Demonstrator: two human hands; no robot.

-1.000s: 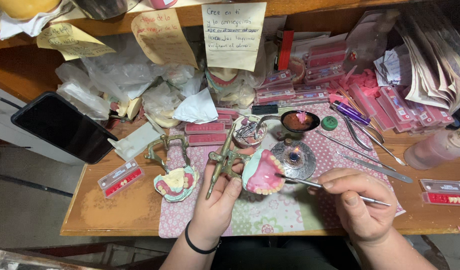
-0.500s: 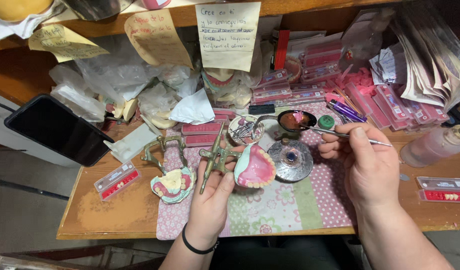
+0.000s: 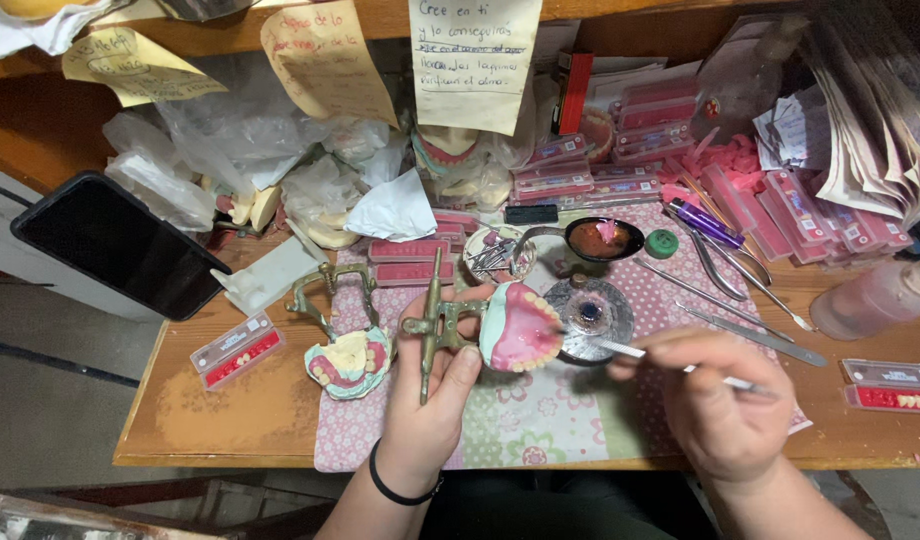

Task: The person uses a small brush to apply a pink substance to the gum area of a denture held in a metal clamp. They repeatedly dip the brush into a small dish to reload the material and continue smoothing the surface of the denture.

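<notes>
Denture model [image 3: 520, 338] on brass articulator [image 3: 435, 325], gripped by left hand [image 3: 430, 400] near worktop [image 3: 250, 420] front edge; right hand [image 3: 725, 400] pinches metal tool [image 3: 620, 349], tip at teeth.

The floral mat [image 3: 540, 425] is bare along its near edge, between the left hand [image 3: 430, 400] and the right hand [image 3: 725, 400], so that strip gives the easiest way in. Left of the mat, bare bench top [image 3: 205, 425] lies open in front of the small tooth card [image 3: 235, 348] and the second articulator [image 3: 342, 345]. Farther back the way closes: the dark spoon [image 3: 600, 238], round metal dish [image 3: 590, 312], pliers [image 3: 725, 262] and loose steel tools [image 3: 750, 335] crowd the right half, and stacked pink tooth boxes [image 3: 580, 175] and crumpled plastic bags [image 3: 245, 140] wall the rear. The black tablet [image 3: 115, 245] overhangs the left corner; a bottle [image 3: 875, 295] lies at the far right.
</notes>
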